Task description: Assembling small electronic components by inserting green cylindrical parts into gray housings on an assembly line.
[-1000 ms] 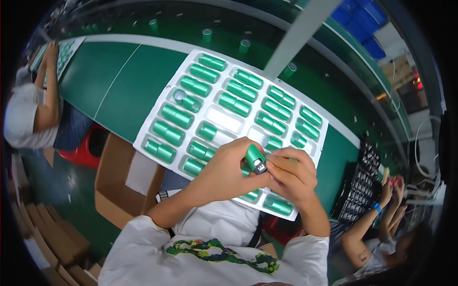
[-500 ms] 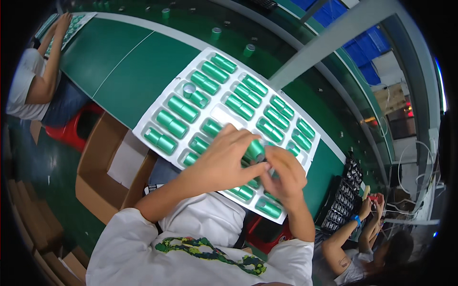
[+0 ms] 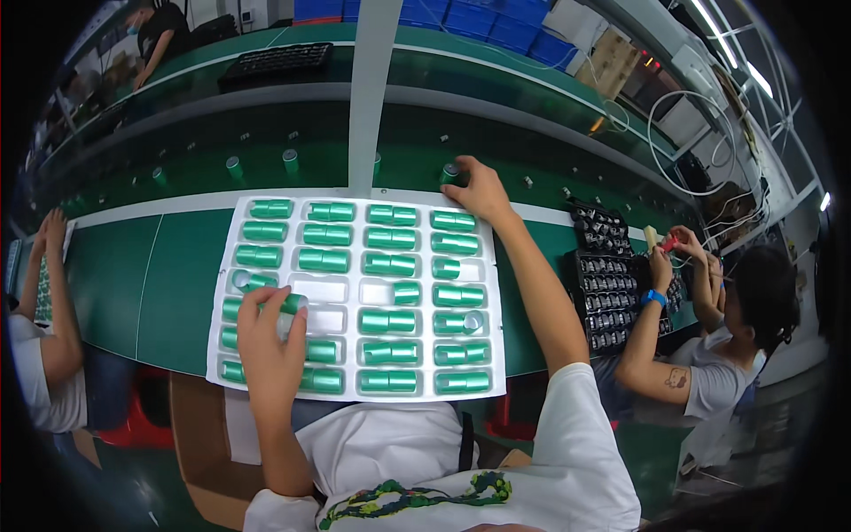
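Right hand point(image 3: 479, 191) outstretched, fingers point(image 3: 461, 177) around green cylinder point(image 3: 450, 171).

The place was a factory assembly line: a long green conveyor point(image 3: 266, 133) ran along the far side, seated workers lined the green surface point(image 3: 133, 275), and blue crates point(image 3: 496, 18) were stacked beyond.

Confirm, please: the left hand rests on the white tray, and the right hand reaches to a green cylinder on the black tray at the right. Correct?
Not quite. The right hand reaches a green cylinder on the conveyor beyond the white tray, not on the black tray. The left hand does rest on the white tray. The head view shows this.
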Motion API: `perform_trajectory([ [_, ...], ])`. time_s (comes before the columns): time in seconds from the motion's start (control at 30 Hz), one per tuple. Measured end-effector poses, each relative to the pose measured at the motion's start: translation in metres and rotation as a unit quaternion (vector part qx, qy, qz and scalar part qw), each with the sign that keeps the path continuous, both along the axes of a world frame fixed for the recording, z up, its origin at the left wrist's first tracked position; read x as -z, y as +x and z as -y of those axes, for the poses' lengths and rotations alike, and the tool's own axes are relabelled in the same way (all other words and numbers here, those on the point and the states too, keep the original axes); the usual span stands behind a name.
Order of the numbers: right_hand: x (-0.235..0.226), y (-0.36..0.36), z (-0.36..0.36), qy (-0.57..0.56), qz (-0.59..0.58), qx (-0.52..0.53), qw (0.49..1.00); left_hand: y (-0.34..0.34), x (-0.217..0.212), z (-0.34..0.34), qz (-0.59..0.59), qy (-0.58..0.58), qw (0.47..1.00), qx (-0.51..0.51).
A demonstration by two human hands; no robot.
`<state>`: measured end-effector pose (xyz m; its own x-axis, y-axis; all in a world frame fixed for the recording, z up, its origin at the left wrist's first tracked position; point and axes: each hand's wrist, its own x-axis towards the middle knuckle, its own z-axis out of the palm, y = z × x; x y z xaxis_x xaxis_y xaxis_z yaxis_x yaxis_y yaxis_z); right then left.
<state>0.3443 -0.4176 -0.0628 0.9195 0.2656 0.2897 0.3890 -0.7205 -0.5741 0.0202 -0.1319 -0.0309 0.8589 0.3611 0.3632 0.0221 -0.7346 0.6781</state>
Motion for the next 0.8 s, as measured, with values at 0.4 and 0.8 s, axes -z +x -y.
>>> perform_trajectory([
  [0.4,0.039,0.053,0.099,0.051,0.05,0.18,0.981,0.014,0.005,0.038,0.038,-0.767,0.604,0.213],
  [0.8,-0.064,-0.108,-0.02,0.694,-0.399,-0.099,0.592,0.023,0.019,0.052,0.067,-0.756,0.62,0.201],
])
